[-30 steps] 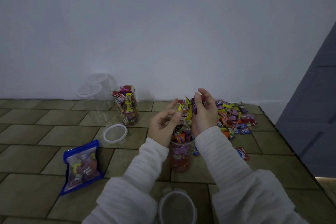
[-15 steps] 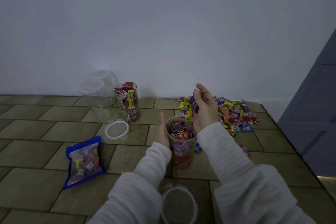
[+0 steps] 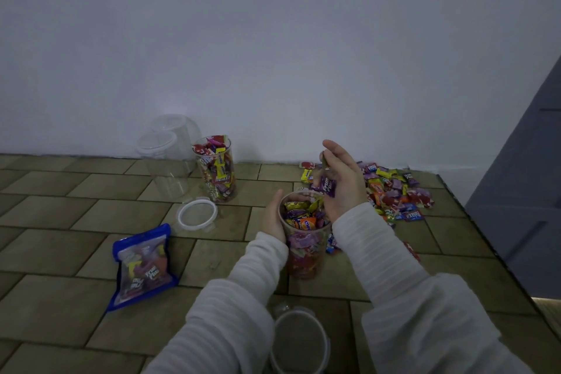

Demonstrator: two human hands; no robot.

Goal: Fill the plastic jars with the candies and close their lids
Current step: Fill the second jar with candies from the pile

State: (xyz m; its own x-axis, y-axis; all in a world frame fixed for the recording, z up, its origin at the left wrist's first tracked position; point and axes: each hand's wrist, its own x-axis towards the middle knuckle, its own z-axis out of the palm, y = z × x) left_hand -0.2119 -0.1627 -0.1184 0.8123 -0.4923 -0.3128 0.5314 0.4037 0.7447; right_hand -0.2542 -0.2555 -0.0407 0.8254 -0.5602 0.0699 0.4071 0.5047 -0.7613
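hands at a nearly full jar on the tiled floor
a lid point(image 3: 299, 340) lies nearest; the left hand point(image 3: 274, 218) cups the jar point(image 3: 305, 234), the right hand point(image 3: 343, 182) above its rim pinches a purple candy point(image 3: 328, 187); beyond lie a blue bag point(image 3: 142, 267), another lid point(image 3: 197, 215), a filled jar point(image 3: 217, 171) and loose candies point(image 3: 394, 191).

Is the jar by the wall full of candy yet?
Yes, full. Candies heap above the rim of the jar, and its lid is off.
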